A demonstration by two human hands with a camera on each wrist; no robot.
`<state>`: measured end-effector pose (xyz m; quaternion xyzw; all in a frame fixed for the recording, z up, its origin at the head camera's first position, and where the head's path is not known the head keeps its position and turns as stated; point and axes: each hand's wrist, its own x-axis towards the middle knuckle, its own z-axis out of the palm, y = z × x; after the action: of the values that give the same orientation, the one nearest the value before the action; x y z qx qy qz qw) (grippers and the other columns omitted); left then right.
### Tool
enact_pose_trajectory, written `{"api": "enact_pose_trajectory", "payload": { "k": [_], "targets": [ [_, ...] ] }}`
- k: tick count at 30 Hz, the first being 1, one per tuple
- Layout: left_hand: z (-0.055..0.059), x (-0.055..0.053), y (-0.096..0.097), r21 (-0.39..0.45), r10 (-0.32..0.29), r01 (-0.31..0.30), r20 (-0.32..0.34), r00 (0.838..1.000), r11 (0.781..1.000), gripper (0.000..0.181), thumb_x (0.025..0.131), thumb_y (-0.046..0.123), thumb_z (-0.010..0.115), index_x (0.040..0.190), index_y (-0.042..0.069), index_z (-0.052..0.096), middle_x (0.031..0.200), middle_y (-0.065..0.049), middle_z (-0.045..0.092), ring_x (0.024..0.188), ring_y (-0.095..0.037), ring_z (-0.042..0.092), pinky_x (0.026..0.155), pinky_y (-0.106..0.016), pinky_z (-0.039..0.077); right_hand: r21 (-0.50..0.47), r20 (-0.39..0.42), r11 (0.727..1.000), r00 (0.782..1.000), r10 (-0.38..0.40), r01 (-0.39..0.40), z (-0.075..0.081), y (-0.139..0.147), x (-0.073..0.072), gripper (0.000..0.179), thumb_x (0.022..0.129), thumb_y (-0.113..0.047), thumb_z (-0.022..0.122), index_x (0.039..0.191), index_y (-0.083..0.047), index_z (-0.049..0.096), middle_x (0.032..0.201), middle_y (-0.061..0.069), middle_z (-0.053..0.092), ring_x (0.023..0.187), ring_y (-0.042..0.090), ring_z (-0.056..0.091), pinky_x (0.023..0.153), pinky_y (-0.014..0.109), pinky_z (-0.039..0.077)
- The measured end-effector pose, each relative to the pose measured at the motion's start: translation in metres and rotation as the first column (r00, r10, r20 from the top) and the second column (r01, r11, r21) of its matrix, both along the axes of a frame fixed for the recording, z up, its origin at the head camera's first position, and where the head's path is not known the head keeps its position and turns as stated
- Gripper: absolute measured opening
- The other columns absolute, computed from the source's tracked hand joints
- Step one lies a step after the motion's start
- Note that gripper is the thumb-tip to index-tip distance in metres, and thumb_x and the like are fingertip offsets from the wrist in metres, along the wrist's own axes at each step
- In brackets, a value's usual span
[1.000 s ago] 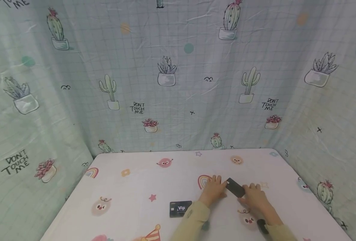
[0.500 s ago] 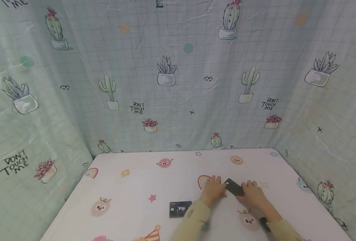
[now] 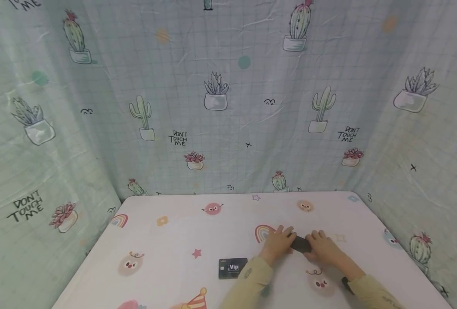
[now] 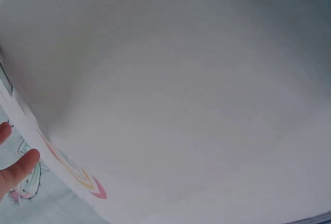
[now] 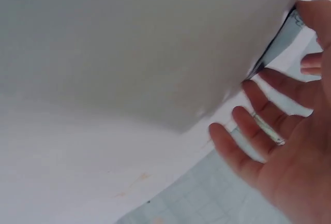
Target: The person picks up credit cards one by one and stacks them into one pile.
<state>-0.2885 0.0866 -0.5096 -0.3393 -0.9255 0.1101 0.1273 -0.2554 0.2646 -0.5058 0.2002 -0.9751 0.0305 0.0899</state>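
Note:
A plain dark card (image 3: 300, 244) lies between my two hands on the right half of the table. My left hand (image 3: 278, 244) grips its left end, with the fingers covering that corner. At the card's right end my right hand (image 3: 323, 249) holds it between thumb and index finger. In the right wrist view the card (image 5: 276, 43) shows as a glossy strip with a dark edge, and the right hand's (image 5: 289, 146) other fingers are spread. Only a sliver of the card (image 4: 6, 80) and a few fingers of the left hand (image 4: 18, 169) enter the left wrist view.
A black card marked "Vip" (image 3: 232, 268) lies flat left of the left forearm, partly covered by the sleeve (image 3: 248, 279). The white table (image 3: 166, 266) bears printed cartoon figures. Patterned cloth (image 3: 248, 124) hangs behind it and at both sides.
The hands have drawn slightly closer together. The left fingers now cover the left end of the card, whose pale spot showed before. Less of the card is visible between them.

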Motion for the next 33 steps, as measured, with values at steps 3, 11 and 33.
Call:
{"api": "enact_pose_trajectory", "payload": {
  "k": [3,11,33],
  "targets": [
    [0.0,0.001,-0.001,-0.028,-0.002,0.002,-0.006,1.0,1.0,0.058,0.078,0.054,0.052,0.13,0.034,0.038,0.138,0.015,0.038,0.122,-0.01,0.043,0.092,-0.032,0.043,0.012,0.011,0.999,0.999,0.032,-0.033,-0.001,0.0,-0.002,0.046,0.073,-0.033,0.068,0.104,-0.001,0.056,0.089,0.005,0.048,0.081,0.018,0.043,0.063,0.035,0.045],
    [0.0,0.003,-0.001,-0.051,0.003,-0.004,-0.027,1.0,0.999,0.057,0.078,0.055,0.051,0.13,0.033,0.041,0.122,0.014,0.052,0.116,-0.009,0.046,0.089,-0.028,0.042,0.025,0.0,0.995,0.996,0.093,-0.093,-0.004,0.001,-0.007,0.046,0.072,-0.032,0.067,0.105,-0.003,0.054,0.094,0.005,0.048,0.084,0.018,0.043,0.065,0.035,0.045],
    [-0.003,0.001,0.0,-0.1,0.008,-0.02,-0.116,0.993,0.995,0.054,0.078,0.06,0.047,0.123,0.031,0.048,0.115,0.014,0.051,0.107,-0.006,0.045,0.086,-0.024,0.041,0.01,-0.002,0.996,0.996,0.09,-0.09,-0.004,0.004,-0.012,0.049,0.073,-0.04,0.067,0.104,-0.003,0.057,0.091,0.002,0.05,0.082,0.015,0.043,0.066,0.034,0.044]
  ]
}}
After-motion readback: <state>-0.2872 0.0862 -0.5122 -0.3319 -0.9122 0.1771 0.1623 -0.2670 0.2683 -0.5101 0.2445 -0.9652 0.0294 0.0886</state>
